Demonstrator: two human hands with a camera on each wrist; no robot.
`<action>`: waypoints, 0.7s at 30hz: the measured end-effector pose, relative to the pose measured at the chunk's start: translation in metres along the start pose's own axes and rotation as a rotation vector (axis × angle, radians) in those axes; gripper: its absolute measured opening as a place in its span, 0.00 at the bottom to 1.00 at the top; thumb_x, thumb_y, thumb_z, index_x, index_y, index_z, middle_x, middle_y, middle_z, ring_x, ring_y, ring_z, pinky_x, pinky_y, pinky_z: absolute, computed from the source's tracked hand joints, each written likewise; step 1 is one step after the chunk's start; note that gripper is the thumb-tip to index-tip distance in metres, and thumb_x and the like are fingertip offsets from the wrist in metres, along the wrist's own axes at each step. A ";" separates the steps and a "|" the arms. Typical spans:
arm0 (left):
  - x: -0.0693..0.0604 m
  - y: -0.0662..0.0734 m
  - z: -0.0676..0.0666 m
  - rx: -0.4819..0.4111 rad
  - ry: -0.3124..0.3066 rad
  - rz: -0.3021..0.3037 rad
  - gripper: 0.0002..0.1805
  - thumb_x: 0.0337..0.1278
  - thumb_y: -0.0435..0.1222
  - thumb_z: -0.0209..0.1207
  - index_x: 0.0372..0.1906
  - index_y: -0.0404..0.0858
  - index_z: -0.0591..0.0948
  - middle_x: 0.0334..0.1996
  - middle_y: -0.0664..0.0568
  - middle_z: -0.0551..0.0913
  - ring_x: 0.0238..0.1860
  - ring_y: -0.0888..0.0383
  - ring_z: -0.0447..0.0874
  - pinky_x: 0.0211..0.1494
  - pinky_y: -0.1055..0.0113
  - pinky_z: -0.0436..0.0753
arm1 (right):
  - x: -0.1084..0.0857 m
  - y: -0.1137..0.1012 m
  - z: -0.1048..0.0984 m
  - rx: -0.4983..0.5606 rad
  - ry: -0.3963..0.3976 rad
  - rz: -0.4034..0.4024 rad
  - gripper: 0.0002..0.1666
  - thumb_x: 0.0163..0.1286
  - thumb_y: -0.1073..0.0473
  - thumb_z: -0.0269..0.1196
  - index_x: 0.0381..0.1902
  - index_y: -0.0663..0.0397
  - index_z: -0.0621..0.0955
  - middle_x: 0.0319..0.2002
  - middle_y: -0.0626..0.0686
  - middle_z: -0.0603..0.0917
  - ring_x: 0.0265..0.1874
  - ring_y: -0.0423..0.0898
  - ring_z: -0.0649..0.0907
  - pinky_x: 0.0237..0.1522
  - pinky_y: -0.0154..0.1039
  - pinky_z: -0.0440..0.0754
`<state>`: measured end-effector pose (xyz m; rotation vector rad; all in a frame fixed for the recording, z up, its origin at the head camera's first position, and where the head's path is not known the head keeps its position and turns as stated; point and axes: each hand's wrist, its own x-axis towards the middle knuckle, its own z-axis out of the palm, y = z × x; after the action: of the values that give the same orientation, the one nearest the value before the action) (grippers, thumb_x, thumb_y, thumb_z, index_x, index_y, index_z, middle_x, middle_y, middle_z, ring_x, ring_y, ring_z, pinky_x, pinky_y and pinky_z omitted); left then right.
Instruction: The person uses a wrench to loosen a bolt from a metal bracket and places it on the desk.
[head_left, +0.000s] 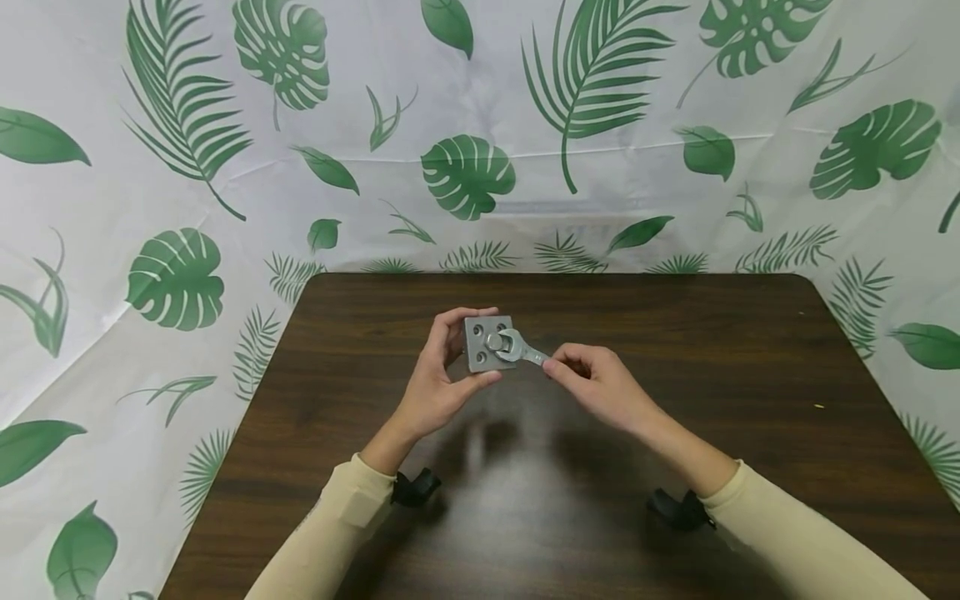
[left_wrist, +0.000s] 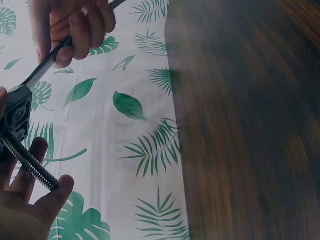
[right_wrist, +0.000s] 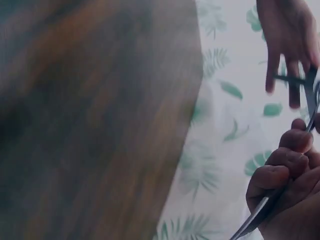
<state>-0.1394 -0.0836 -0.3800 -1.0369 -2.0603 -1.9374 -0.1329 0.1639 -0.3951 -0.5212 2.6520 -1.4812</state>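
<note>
My left hand point(head_left: 437, 379) grips a square grey metal block point(head_left: 473, 344) by its edges, thumb below and fingers above. The block has holes near its corners and a bolt through its middle. Facing the head camera is the bolt head point(head_left: 493, 342), with the open end of a silver wrench point(head_left: 531, 354) around it. My right hand point(head_left: 603, 387) pinches the wrench's handle, fingers curled. In the left wrist view, the bolt's long threaded shank point(left_wrist: 31, 162) sticks out behind the block toward the left fingers. The wrench handle point(right_wrist: 256, 214) runs through the right fist in the right wrist view.
Both hands are held above a dark wood-grain table point(head_left: 360, 333). A white sheet with green leaves point(head_left: 360, 208) hangs behind and beside it. A tiny yellow scrap point(head_left: 819, 406) lies on the right. Black wrist mounts point(head_left: 415, 487) sit below the sleeves.
</note>
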 end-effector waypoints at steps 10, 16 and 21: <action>-0.001 0.001 -0.003 0.010 -0.054 -0.027 0.39 0.47 0.17 0.67 0.64 0.26 0.61 0.65 0.35 0.71 0.60 0.48 0.74 0.60 0.56 0.74 | 0.025 -0.004 -0.029 -0.358 0.027 -0.189 0.11 0.70 0.47 0.61 0.27 0.37 0.80 0.16 0.39 0.72 0.16 0.40 0.71 0.21 0.39 0.67; -0.003 -0.001 -0.003 0.022 -0.068 -0.046 0.39 0.46 0.17 0.68 0.64 0.27 0.62 0.65 0.40 0.73 0.60 0.49 0.75 0.61 0.51 0.74 | 0.032 -0.005 -0.036 -0.475 0.072 -0.295 0.09 0.65 0.49 0.62 0.24 0.35 0.78 0.14 0.36 0.69 0.14 0.37 0.69 0.19 0.38 0.66; -0.004 -0.003 -0.004 0.016 -0.043 -0.053 0.39 0.46 0.18 0.68 0.64 0.27 0.62 0.65 0.40 0.72 0.59 0.49 0.76 0.59 0.57 0.76 | 0.031 -0.004 -0.038 -0.467 0.055 -0.253 0.11 0.69 0.45 0.61 0.26 0.36 0.80 0.15 0.38 0.71 0.15 0.38 0.70 0.20 0.39 0.67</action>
<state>-0.1399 -0.0889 -0.3837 -1.0404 -2.1433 -1.9361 -0.1692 0.1829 -0.3686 -0.8836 3.0771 -0.9133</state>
